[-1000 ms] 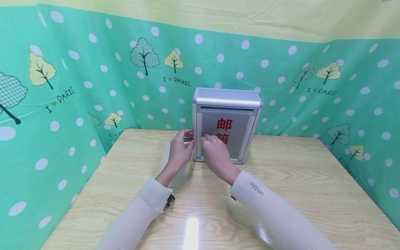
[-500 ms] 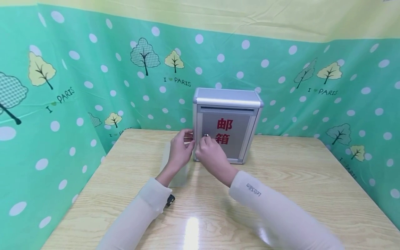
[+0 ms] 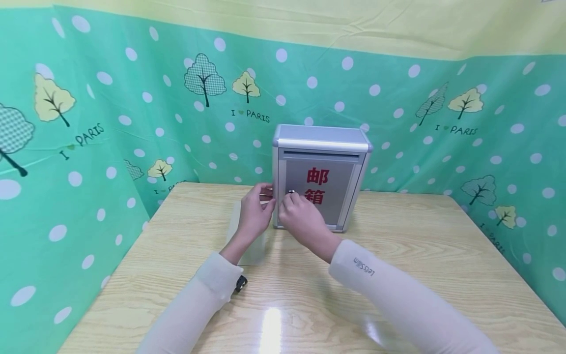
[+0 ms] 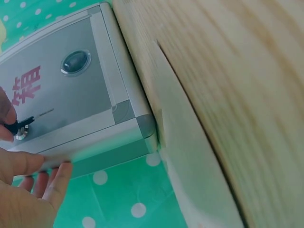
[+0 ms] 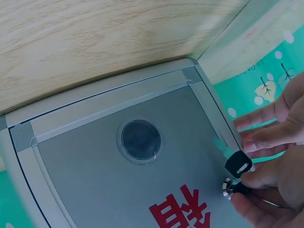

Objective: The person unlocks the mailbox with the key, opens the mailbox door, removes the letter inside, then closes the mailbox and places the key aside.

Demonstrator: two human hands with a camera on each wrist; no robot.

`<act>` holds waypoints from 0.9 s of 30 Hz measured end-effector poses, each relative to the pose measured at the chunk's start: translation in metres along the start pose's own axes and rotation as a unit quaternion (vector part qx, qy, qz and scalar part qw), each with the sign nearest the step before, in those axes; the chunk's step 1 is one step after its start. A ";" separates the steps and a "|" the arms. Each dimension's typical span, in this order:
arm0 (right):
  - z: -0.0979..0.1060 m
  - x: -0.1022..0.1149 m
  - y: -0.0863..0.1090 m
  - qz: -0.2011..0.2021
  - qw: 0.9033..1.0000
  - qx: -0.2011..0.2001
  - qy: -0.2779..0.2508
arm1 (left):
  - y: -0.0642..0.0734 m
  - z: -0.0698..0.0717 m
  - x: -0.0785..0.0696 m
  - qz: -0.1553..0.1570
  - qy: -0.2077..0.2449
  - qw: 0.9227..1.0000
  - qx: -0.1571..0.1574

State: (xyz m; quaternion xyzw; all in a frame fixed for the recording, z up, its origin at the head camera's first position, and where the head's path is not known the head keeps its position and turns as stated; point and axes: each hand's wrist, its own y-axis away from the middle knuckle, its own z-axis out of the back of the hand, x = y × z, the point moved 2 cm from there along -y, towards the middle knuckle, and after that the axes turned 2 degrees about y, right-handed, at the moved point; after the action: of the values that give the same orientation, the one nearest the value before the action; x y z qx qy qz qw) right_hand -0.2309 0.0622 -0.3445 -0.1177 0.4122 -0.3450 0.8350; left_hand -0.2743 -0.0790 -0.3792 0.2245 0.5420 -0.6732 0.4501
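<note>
A silver-grey metal mailbox with red characters stands upright on the table. My right hand is at the left side of its door, thumb and finger pinching a black-headed key at the round lock. A second black-headed key hangs beside it, its metal blade showing in the left wrist view. Fairly straight fingers of my left hand touch the box's left side, thumb near the front edge. Low on the door, a round dark window is hidden by my right hand in the head view.
A pale flat sheet lies on the wooden table left of the mailbox, partly under my left forearm. The mail slot runs across the box's upper front. Behind everything hangs a green dotted curtain.
My right hand has turned at the lock and shifted slightly down and left, uncovering more of the lower red character. The left hand and the mailbox have stayed where they were.
</note>
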 end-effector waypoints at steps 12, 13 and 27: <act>0.000 0.006 0.005 -0.023 0.999 -0.023 0.012 | 0.000 0.000 0.001 0.001 0.006 1.000 0.003; 0.000 0.006 0.006 -0.025 0.999 -0.025 0.013 | 0.000 0.000 0.001 0.001 0.006 1.000 0.003; -0.002 0.008 0.009 -0.033 0.998 -0.049 0.026 | -0.001 0.000 0.002 0.000 0.007 1.000 0.004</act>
State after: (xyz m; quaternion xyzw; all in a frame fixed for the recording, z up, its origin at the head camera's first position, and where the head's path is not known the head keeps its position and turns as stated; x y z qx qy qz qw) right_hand -0.2247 0.0633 -0.3550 -0.1629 0.4458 -0.3551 0.8054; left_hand -0.2761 -0.0795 -0.3804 0.2308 0.5426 -0.6740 0.4451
